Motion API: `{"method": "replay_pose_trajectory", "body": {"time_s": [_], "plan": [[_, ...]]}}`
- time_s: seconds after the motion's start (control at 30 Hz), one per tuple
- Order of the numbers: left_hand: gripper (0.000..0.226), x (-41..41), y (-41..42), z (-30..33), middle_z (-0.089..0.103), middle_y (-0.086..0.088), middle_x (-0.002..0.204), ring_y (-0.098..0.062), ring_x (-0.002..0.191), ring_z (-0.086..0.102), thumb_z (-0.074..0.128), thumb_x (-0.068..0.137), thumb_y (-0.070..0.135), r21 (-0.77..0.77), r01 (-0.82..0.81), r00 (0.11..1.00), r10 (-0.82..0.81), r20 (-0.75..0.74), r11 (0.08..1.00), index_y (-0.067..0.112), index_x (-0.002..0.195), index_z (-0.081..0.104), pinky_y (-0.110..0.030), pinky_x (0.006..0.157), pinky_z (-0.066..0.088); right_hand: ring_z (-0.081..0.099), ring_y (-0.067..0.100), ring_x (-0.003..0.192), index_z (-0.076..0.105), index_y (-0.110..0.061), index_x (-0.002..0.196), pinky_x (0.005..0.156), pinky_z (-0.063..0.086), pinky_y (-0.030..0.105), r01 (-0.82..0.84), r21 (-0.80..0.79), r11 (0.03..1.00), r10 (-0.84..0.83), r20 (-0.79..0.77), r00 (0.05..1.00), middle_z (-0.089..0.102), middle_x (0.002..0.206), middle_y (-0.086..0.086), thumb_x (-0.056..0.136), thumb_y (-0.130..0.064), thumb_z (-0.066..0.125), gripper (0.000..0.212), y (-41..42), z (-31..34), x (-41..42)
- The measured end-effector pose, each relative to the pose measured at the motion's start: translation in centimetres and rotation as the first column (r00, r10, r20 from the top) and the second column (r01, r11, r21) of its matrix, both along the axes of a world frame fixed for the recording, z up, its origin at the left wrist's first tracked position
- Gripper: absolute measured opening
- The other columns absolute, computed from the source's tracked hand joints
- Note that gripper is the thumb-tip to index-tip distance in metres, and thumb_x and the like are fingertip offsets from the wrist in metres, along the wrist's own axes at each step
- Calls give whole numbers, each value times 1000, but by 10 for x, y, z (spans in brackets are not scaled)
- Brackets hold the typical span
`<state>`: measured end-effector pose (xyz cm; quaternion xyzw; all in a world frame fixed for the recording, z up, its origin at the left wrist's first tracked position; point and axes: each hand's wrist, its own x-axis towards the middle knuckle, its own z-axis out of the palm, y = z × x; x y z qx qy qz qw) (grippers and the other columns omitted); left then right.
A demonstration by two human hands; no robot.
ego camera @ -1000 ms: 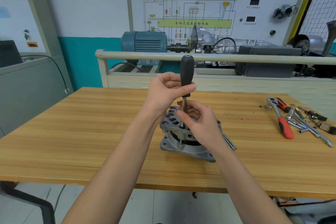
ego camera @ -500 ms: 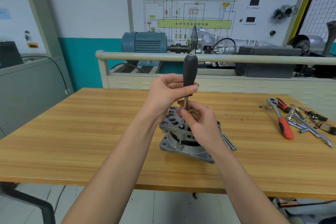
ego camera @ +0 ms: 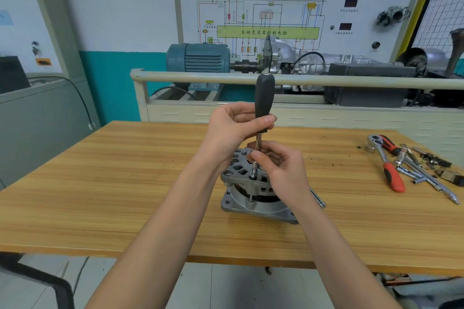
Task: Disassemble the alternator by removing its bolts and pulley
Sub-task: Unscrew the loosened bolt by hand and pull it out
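— What is shown at the workbench?

— An alternator (ego camera: 253, 193) is seen standing on its flat end near the middle of a wooden table (ego camera: 100, 195). A nut driver with a black handle (ego camera: 263, 103) is held almost upright over it, its socket tip seated on a bolt (ego camera: 252, 176) in the upper housing.

— How are the hands placed?

— The lower part of the handle is gripped by the left hand (ego camera: 233, 128), fingers and thumb curled round it. The steel shaft is pinched just above the socket by the right hand (ego camera: 281, 170), whose thumb and fingertips are closed on it beside the housing.

— Is anything else laid out?

— Loose long bolts (ego camera: 317, 198) are seen lying on the table just behind the right wrist, near the alternator's base. Well apart, at the right edge of the table, a ratchet with a red and black handle (ego camera: 388, 165) is laid among other chrome tools (ego camera: 426, 178). Behind the table, a blue electric motor (ego camera: 198, 57) is mounted on a training rig, and a wiring diagram board (ego camera: 263, 17) is fixed to the wall above it.
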<state>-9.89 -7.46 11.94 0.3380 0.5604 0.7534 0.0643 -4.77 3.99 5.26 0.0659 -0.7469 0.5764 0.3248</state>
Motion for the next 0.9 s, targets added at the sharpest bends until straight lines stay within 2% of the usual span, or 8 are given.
{"method": "replay_pose_trajectory", "body": {"time_s": [0.3, 0.47, 0.67, 0.9], "plan": [[45, -2, -2, -1, 74, -11, 86, -19, 77, 71, 77, 61, 15, -23, 24, 1000, -24, 5, 999, 0, 101, 67, -27, 74, 57, 69, 18, 82, 71, -14, 96, 79, 55, 29, 13, 35, 999, -13, -8, 1000, 73, 85, 4, 86, -3, 67, 15, -2, 0, 0], [38, -2, -2, 0, 75, -10, 88, -20, 82, 71, 75, 66, 16, -56, 65, 998, -65, -15, 996, 5, 101, 68, -28, 77, 56, 68, 16, 81, 71, -16, 95, 77, 55, 28, 40, 26, 999, -39, -34, 999, 72, 83, 3, 86, -4, 68, 15, -4, -2, 0], [19, -3, -3, -1, 75, -11, 88, -19, 82, 71, 67, 83, -1, -61, 93, 995, -94, -21, 994, 3, 101, 67, -28, 79, 57, 66, 5, 77, 68, -28, 90, 73, 51, 18, 47, 36, 998, -45, -51, 998, 70, 81, -8, 85, -5, 70, 24, -3, 0, 0], [15, -4, -3, 0, 74, -11, 94, -20, 85, 70, 59, 90, 1, -88, 130, 991, -132, -14, 988, 6, 103, 66, -29, 82, 57, 68, 11, 76, 68, -33, 85, 72, 54, 22, 62, 40, 997, -61, -35, 998, 72, 79, -7, 83, -10, 73, 23, -1, 3, 0]]}}
